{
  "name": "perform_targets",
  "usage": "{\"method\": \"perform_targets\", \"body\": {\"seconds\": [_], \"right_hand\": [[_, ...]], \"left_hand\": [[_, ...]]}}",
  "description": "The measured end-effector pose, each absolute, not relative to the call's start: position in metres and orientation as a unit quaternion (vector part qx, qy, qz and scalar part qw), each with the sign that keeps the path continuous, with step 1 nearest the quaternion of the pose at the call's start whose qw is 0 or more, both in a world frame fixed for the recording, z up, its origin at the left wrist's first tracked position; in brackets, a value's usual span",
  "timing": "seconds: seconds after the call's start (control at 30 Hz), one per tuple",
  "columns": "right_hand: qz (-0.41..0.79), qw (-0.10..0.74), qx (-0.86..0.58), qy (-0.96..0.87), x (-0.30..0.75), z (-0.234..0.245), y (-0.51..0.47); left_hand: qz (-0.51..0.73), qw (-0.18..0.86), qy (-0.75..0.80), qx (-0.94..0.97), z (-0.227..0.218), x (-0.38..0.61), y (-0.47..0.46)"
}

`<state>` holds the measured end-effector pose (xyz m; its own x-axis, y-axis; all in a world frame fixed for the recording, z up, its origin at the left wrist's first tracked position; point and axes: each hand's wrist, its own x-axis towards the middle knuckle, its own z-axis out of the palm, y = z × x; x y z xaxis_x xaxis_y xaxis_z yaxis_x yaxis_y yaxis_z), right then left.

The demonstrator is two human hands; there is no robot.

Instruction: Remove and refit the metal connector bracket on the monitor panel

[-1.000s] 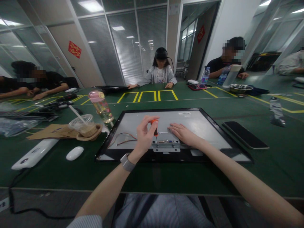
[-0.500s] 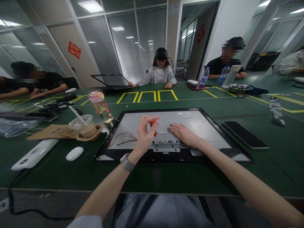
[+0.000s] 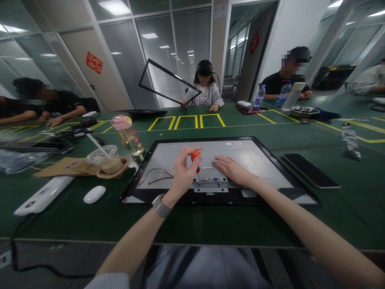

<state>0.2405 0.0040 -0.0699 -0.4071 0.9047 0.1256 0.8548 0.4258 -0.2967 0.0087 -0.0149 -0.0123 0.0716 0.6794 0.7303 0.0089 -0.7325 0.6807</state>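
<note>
My left hand (image 3: 183,168) is closed round the orange and black handle of a screwdriver (image 3: 196,157), thumb and fingers pinching it. The screwdriver stands nearly upright, its tip down at a metal bracket (image 3: 210,185) with connector ports on it. That bracket sits along the near side of a flat display panel (image 3: 249,152), grey-backed with a black frame, lying on the table. My right hand (image 3: 231,168) lies flat on the panel, fingers stretched out, just right of the screwdriver and behind the bracket. Thin cables (image 3: 156,176) lie on the panel left of my left hand.
To the left stand a pink-lidded bottle (image 3: 128,134) and an iced drink cup (image 3: 104,158), near a white mouse (image 3: 94,194) and a white power strip (image 3: 43,196). A dark phone (image 3: 311,170) lies right of the panel. Across the green table a person holds a black frame (image 3: 168,84).
The person opposite has lifted the black frame up and tilted it off the table. The screwdriver handle has shifted slightly in my left hand; my right hand stays put.
</note>
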Motion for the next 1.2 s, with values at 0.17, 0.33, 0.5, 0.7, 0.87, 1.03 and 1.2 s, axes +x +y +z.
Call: {"method": "perform_targets", "body": {"seconds": [0.17,0.33,0.5,0.7,0.87,1.03,1.2], "right_hand": [[0.09,0.137,-0.526,-0.834,0.2416,-0.0713,0.005],[0.085,0.14,-0.524,-0.836,0.2421,-0.0739,0.0059],[0.084,0.132,-0.522,-0.838,0.2415,-0.0728,0.006],[0.078,0.132,-0.524,-0.838,0.2414,-0.0732,0.0063],[0.077,0.127,-0.524,-0.839,0.2412,-0.0732,0.0066],[0.085,0.133,-0.524,-0.837,0.2405,-0.0709,0.0048],[0.085,0.13,-0.524,-0.837,0.2402,-0.0695,0.0038]], "left_hand": [[0.63,0.288,0.252,0.676,-0.0106,0.0094,-0.0164],[0.619,0.316,0.254,0.673,-0.0117,0.0108,-0.0171],[0.644,0.211,0.242,0.694,-0.0138,0.0103,-0.0149],[0.6,0.158,0.214,0.754,-0.0102,0.0091,-0.0231],[0.633,0.095,0.228,0.734,-0.0114,0.0106,-0.0223],[0.6,0.157,0.22,0.753,-0.0122,0.0068,-0.0214],[0.587,0.111,0.217,0.772,-0.0136,0.0084,-0.0214]]}}
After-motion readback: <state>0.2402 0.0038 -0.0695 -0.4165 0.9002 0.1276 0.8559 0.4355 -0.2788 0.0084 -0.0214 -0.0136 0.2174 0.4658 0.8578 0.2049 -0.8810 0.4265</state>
